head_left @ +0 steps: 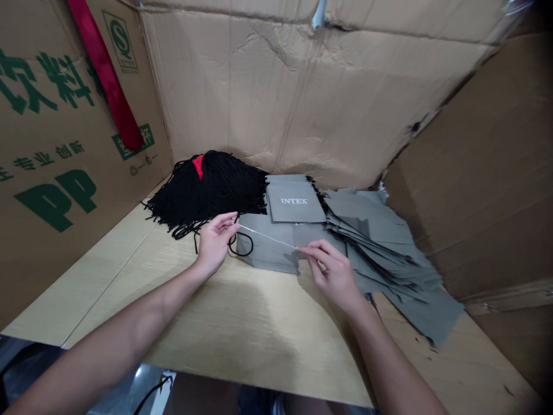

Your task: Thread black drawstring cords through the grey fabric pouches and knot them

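My left hand (215, 241) has its thumb and fingers pinched together at the left end of a thin, shiny strand (268, 236), wire or thread. A black cord (252, 249) hangs in a loop just beside these fingertips. With its thumb and forefinger closed, my right hand (330, 268) grips the strand's other end, so it stretches nearly straight between both hands. Below it lies a flat grey paper piece (272, 262). Behind that, a stack of grey paper bags (296, 210) marked INTEX shows black cord at its edges.
A large bundle of black cords (228, 184) with a red tie (198, 167) lies at the back left. Grey paper pieces (380, 248) are fanned out at the right. Cardboard walls (259, 86) enclose the wooden table (242, 328); a red ribbon (114, 92) hangs at left.
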`<state>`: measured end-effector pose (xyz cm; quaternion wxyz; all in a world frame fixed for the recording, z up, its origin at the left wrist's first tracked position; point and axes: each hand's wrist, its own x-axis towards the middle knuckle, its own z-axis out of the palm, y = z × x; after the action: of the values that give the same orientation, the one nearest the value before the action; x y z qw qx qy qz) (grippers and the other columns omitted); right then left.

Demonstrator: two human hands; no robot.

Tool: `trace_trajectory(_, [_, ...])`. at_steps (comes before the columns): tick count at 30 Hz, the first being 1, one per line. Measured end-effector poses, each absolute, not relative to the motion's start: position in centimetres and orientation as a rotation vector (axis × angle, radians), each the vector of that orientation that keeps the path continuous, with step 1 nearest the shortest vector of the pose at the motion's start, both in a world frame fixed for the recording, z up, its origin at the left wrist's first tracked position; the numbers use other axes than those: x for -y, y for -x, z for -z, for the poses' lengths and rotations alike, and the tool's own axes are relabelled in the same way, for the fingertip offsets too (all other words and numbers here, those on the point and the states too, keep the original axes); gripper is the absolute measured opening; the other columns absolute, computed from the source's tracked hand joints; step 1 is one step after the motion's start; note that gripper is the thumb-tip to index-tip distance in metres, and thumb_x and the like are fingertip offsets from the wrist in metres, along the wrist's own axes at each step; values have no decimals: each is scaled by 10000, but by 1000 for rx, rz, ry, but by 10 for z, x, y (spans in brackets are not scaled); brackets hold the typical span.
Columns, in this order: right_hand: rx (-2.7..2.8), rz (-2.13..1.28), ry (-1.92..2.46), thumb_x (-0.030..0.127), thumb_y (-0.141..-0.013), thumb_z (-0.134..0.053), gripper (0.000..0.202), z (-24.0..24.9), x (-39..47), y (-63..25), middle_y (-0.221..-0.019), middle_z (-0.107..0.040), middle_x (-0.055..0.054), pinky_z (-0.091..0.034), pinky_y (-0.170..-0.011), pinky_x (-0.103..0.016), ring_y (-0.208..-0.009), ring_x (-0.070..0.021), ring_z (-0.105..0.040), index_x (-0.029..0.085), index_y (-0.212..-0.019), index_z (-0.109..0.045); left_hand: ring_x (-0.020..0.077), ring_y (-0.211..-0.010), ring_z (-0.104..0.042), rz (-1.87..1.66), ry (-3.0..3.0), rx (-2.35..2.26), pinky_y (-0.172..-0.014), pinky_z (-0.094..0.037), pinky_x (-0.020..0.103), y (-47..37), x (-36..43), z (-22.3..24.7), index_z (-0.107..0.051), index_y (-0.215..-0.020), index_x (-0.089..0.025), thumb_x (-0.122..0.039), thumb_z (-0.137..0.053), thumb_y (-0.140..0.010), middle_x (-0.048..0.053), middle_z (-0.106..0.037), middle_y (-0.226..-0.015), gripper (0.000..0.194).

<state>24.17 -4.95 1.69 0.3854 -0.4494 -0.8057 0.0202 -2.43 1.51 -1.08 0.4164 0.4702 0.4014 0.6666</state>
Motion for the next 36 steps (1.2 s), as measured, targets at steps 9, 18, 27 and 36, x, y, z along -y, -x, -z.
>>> trace_trajectory(9, [2077,-24,1232,175,-936,-457,213,-20,49,-246,-939,-608,-89,-491,-646,-254,-777,-156,-603,189,-990,-663,125,-691,-672,-1648,-1029,-860,-662,-536,261,21,-8,2,-668,-829,-140,-303,-755,-731,73,-726,-904,209])
trace_trajectory(18, [2131,-52,1243,139,-928,-438,250,-25,51,-246,-980,-620,-87,-490,-669,-247,-769,-148,-614,193,-1051,-648,125,-738,-694,-1649,-772,-747,-722,-540,263,15,-2,-4,-606,-788,-128,-230,-818,-665,81,-740,-891,265])
trace_trajectory(27, [2126,-53,1197,131,-932,-428,262,-32,53,-247,-960,-654,-88,-516,-695,-250,-799,-150,-642,177,-1020,-670,136,-849,-697,-1630,-718,-612,-831,-548,294,14,1,-6,-601,-795,-136,-216,-795,-708,77,-729,-975,228])
trace_trajectory(36, [2136,-128,1194,154,-935,-434,253,-37,54,-248,-933,-671,-83,-509,-659,-251,-781,-150,-643,173,-1000,-679,174,-871,-702,-1529,-713,-618,-761,-552,300,17,2,-12,-538,-740,-144,-189,-781,-699,71,-727,-926,250])
